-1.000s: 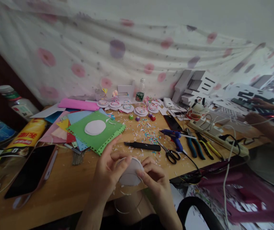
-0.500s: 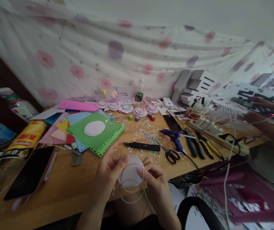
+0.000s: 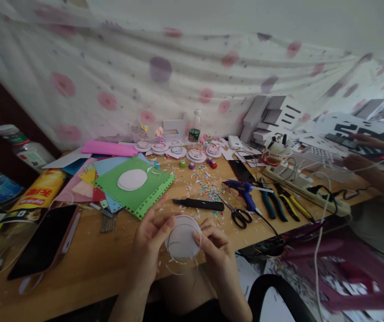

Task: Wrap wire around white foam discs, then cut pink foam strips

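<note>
At the frame's lower centre, the left hand (image 3: 152, 235) and right hand (image 3: 216, 245) pinch a white paper disc (image 3: 182, 239) at opposite edges, a thin wire (image 3: 180, 273) curling round and below; a loosened thumb could let the wire spring away, and squeezing could crease the paper disc

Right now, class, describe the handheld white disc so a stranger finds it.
Start with the wooden table, at its near edge. There the left hand and right hand hold the white disc. Unlike the white piece lying on the green sheet, it is held up with a thin looped strand.
</note>
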Demonstrator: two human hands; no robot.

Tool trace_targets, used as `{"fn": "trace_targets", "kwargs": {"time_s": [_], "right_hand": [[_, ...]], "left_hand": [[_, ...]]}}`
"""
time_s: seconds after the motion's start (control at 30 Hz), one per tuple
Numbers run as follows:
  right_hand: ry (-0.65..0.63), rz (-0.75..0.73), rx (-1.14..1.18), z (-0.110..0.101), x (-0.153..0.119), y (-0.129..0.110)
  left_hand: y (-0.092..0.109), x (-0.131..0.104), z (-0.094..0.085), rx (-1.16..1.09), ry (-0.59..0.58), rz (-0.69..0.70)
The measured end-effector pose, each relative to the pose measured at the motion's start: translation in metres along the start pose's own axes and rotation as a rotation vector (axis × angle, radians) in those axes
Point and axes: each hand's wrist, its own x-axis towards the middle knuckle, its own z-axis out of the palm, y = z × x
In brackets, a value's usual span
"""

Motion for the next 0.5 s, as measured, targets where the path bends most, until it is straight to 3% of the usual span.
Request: {"fn": "trace_targets", "kwargs": {"time_s": [0.5], "right_hand": [[0.104, 0.005, 0.085, 0.0094, -0.0029, -0.0025]], "left_hand": [[-0.0050, -0.0041, -0.0037, 0.001, 0.083, 0.072]]}}
